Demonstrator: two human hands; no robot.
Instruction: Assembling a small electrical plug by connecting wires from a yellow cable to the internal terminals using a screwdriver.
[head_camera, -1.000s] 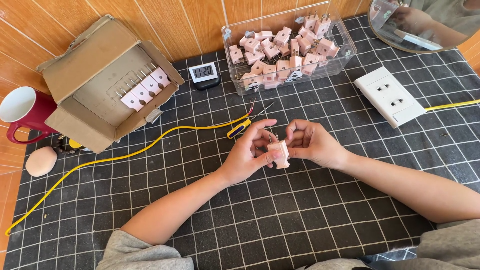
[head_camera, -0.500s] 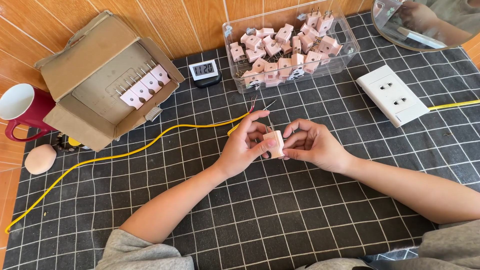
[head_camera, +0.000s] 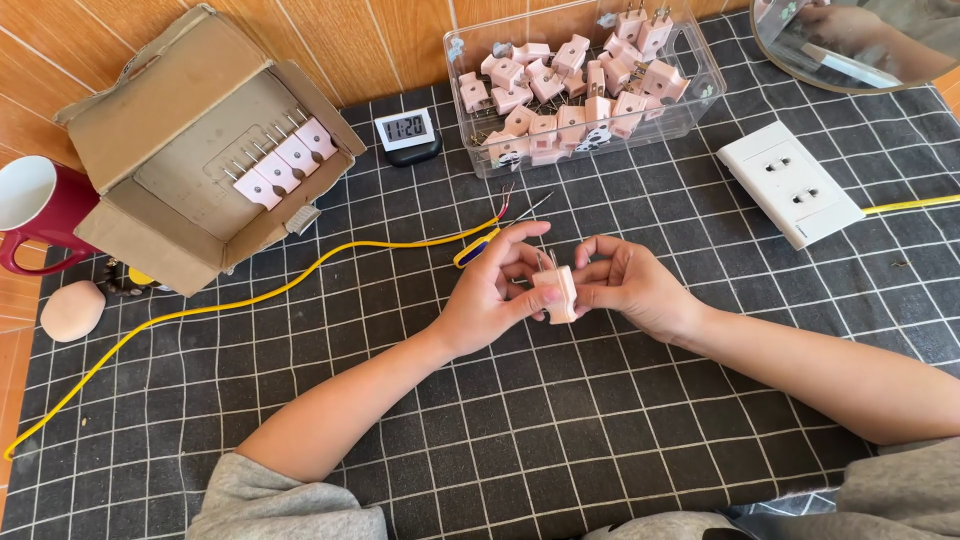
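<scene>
Both hands (head_camera: 565, 290) pinch pink plug (head_camera: 556, 292); screwdriver (head_camera: 478, 247) just behind

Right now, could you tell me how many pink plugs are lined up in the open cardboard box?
4, lined up in a slanted row on the insert of the cardboard box: plugs at and, prongs pointing up-left. More could be hidden under the insert.

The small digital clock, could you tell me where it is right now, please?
In the head view the digital clock sits at the far edge of the grid mat, between the open cardboard box and the clear plastic bin of pink plugs.
</scene>
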